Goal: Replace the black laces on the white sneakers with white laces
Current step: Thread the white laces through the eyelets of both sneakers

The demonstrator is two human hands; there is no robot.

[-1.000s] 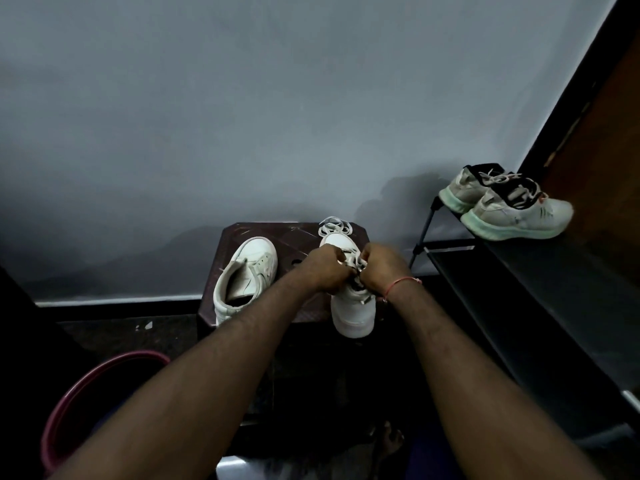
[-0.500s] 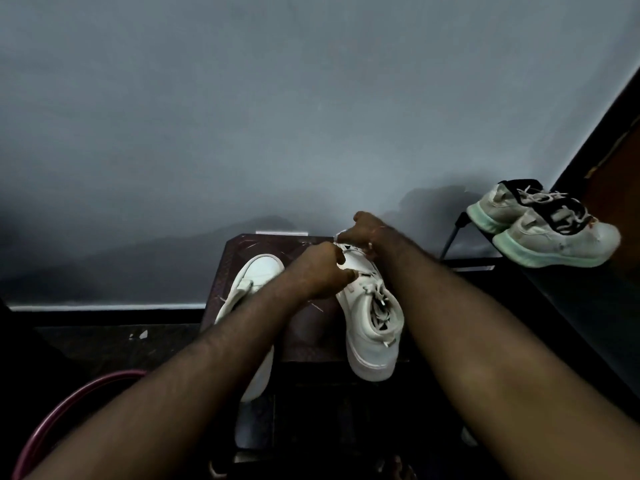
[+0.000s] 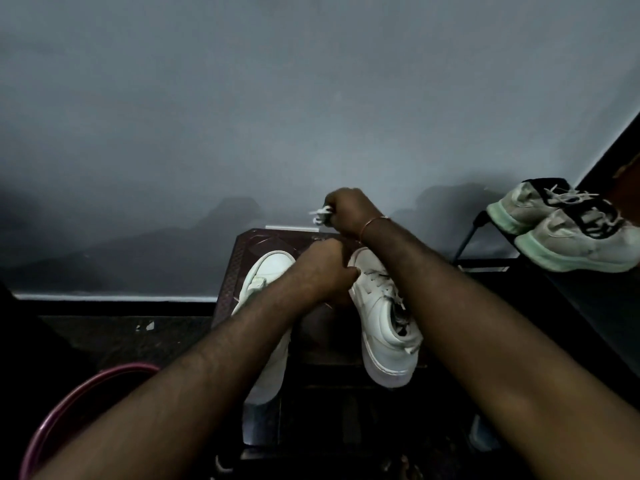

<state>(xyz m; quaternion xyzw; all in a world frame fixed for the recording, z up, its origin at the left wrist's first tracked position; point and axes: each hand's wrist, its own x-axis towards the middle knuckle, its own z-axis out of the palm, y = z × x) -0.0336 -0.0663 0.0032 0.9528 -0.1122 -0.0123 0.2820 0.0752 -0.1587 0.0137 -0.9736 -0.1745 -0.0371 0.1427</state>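
Right hand point(image 3: 349, 213) fingers clench a white lace point(image 3: 320, 216) beyond the right sneaker point(image 3: 381, 320), seemingly nearly laced; left hand point(image 3: 325, 268) curled, grip unclear; left sneaker point(image 3: 266, 271) likely remains.

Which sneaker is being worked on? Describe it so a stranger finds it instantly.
Find the dark brown patterned stool against the grey wall; two white sneakers lie on it. The one meant is the right-hand sneaker, nearer the black shoe rack. Unlike its neighbour under the left forearm, it shows threaded lacing, and the left hand grips its toe.
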